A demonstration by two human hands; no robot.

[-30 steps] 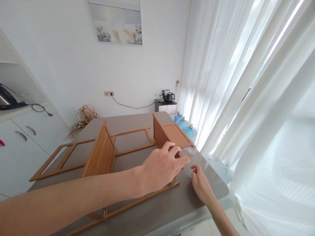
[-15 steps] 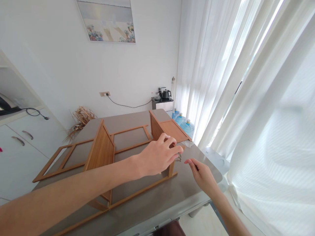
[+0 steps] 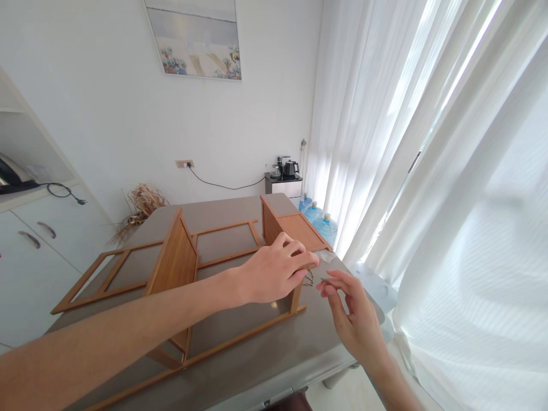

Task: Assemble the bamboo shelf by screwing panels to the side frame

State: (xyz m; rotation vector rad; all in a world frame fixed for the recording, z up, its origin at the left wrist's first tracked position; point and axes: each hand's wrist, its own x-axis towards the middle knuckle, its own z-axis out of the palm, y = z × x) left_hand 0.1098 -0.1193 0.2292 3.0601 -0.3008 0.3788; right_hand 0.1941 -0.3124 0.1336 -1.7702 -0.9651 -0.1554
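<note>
A wooden shelf unit lies on the table, with an upright middle panel (image 3: 173, 268) and an upright end panel (image 3: 270, 221). My left hand (image 3: 274, 271) reaches across to the end panel, its fingers curled over the panel's edge and hiding part of it. Several thin metal pieces, apparently screws (image 3: 309, 278), show just below the left fingertips; whether they are held or lie on the table is unclear. To the right, my right hand (image 3: 357, 314) is closed in a pinch on a small thin metal piece (image 3: 326, 280), too small to name exactly.
The grey-brown table (image 3: 231, 371) carries the frame, whose slatted end (image 3: 107, 274) extends left. A clear plastic bag (image 3: 327, 257) lies by the flat panel (image 3: 303, 231). Water jugs (image 3: 319, 218) and a kettle stand (image 3: 285, 185) are beyond, with white curtains (image 3: 462, 228) at right.
My right hand has turned from a closed fist into a fingertip pinch, and the thin metal piece now shows at its tips. My left hand stays at the end panel.
</note>
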